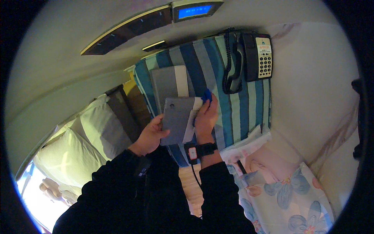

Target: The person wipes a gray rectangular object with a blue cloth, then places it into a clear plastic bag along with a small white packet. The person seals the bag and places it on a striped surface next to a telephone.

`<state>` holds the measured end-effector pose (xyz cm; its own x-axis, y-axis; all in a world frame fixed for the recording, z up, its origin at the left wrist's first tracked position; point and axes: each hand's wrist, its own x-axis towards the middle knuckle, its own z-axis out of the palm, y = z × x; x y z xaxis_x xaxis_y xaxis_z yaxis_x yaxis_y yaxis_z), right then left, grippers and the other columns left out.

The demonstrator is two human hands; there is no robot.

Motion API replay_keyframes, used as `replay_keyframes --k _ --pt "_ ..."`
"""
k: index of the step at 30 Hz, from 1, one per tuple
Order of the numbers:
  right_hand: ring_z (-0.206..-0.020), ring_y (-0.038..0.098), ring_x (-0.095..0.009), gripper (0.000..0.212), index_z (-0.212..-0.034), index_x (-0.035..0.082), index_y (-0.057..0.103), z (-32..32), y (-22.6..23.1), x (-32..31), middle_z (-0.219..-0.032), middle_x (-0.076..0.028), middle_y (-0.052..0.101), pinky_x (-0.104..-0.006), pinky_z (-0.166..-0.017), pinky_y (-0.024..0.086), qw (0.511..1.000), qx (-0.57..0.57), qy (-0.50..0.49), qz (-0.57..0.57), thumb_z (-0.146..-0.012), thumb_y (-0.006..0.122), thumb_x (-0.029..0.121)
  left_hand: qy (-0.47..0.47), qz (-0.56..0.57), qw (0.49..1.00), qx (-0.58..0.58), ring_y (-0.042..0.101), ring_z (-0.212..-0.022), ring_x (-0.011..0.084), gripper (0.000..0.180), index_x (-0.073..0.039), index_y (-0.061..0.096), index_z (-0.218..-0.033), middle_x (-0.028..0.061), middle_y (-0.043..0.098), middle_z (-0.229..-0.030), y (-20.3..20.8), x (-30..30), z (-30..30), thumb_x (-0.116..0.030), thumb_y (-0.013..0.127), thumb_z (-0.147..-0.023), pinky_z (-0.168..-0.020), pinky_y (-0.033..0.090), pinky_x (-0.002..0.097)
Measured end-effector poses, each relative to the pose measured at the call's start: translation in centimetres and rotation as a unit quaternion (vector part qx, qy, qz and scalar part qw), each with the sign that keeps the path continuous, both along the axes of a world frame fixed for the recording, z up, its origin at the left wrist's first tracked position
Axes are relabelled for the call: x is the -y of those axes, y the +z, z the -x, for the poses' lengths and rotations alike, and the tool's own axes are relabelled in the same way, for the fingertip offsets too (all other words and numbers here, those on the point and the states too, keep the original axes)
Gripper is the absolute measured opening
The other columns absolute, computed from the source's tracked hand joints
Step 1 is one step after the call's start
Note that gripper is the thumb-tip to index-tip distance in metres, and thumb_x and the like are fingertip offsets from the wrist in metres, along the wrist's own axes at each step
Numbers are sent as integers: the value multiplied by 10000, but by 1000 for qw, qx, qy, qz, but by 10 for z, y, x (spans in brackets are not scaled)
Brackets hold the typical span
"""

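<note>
My left hand (150, 136) grips the lower left side of a flat grey notebook-like thing (175, 117) with a pale band, thumb on top. At its right edge is my right hand (206, 119), fingers curled round a small blue thing (206, 94), perhaps cloth, whose kind I cannot make out. That hand partly hides the pale edge. A second grey, pale-banded flat thing (163, 80) lies just beyond, on a striped blue and green cloth (198, 58) that covers the table.
A black corded telephone (253, 58) stands at the table's far right, its handset (233, 74) beside it. Clear plastic (249, 144) hangs at the near right edge. Pillows (103, 124) lie left; a floral fabric (288, 195) fills the lower right. On the wall is a lit blue display (194, 11).
</note>
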<state>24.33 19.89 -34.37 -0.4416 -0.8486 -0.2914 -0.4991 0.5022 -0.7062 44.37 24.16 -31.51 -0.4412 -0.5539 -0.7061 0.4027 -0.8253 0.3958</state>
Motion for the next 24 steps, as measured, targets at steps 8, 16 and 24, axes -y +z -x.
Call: replay_keyframes --k 8,16,24 --pt "-1330 512 -372 399 -1365 96 573 -35 14 6 -1428 -138 562 -518 -1112 393 939 -121 309 94 -972 516 124 106 -87 990 -29 530 -1298 218 389 -144 466 -1436 32 553 -1425 -18 -3 1 -259 508 -1066 -1104 426 419" --pt "-1367 473 -344 426 -1316 177 626 -72 30 -69 -1444 -81 549 -596 -1140 311 909 -74 392 116 -893 597 137 224 -139 965 8 541 -1265 284 449 -141 490 -1398 74 577 -1356 -22 8 -15 -450 437 -1076 -1085 435 461" --pt "-1209 541 -329 358 -1331 40 572 -27 7 -65 -1358 -175 557 -417 -1072 409 996 63 1 61 -984 575 128 152 -41 981 113 546 -1260 240 441 -129 452 -1417 46 559 -1383 -15 13 4 -414 457 -1080 -1054 468 453"
